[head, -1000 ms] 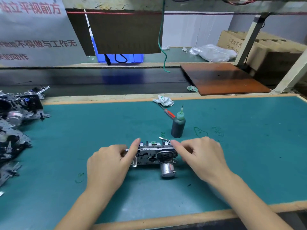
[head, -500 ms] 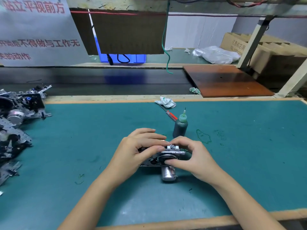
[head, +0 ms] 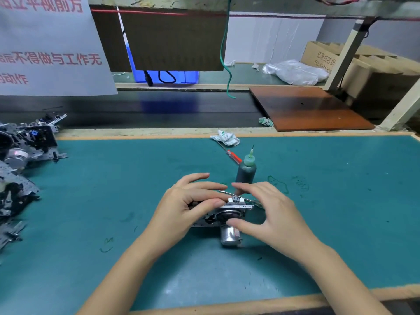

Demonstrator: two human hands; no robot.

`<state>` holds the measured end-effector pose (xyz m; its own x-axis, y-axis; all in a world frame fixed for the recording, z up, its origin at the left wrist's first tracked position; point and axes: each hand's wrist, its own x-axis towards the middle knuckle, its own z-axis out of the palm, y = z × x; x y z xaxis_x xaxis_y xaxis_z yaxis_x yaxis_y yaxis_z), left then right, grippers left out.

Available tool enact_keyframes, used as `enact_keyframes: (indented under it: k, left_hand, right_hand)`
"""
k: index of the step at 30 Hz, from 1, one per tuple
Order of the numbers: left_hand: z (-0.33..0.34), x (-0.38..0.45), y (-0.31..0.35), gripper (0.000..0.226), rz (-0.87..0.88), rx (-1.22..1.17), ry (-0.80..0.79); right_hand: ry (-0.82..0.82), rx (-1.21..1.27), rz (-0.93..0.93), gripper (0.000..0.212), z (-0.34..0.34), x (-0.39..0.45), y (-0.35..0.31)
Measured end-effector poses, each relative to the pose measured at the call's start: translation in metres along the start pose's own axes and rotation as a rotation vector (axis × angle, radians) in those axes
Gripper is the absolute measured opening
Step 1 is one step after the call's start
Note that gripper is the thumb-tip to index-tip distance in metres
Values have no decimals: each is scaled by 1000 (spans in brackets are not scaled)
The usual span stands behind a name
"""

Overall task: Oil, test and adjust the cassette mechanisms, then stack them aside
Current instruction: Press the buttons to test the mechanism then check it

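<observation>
Both hands on the cassette mechanism (head: 223, 213), mid green mat (head: 341, 223): left hand (head: 184, 208) pinches its left end w/ thumb and curled fingers, right hand (head: 270, 214) holds the right end, thumb on the round wheel. Oil bottle (head: 246, 170) stands just behind it, red screwdriver (head: 232, 155) and rag (head: 225, 138) further back. Stacked mechanisms (head: 20, 160) far left of it.

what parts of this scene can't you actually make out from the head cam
Head view, the only one:
- Left end of the grey metal cassette mechanism: hidden under the left hand.
- Its right end: hidden behind the right hand.
- Pile of grey metal mechanisms: cut off by the left edge.
- Red-handled screwdriver: tip hidden under the crumpled white cloth.
- Dark green oil bottle: base hidden behind the fingers.
</observation>
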<state>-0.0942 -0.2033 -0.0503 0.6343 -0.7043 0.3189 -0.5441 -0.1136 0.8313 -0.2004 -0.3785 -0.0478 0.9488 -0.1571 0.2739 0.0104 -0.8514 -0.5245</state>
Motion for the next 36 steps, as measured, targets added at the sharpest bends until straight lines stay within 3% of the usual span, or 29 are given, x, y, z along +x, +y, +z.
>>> enact_keyframes:
  k: [2,4,13,17,20,23,36]
  left_hand:
    - [0,1,0,25,0,4,1]
    - [1,1,0,26,7,4,0]
    - [2,1,-1,26,10,-2,7]
    - [0,2,0,28,4,15,-9]
    - [0,1,0,28,-4,27,-14]
    - [-1,2,1,26,0,45,-8]
    - [0,-3,2,29,2,-2,-10]
  right_hand:
    - [189,-162,-51,50,1,-10,3]
    - [257,-219,-83,44,6,-16,5]
    - [139,-288,-171,40,4,-20,13]
    - [37,4,49,34,-1,-10,12]
    - [-83,325,108,39,3,-1,9]
    - [-102,517,122,32,12,5,5]
    - [-107,590,86,31,13,3,3]
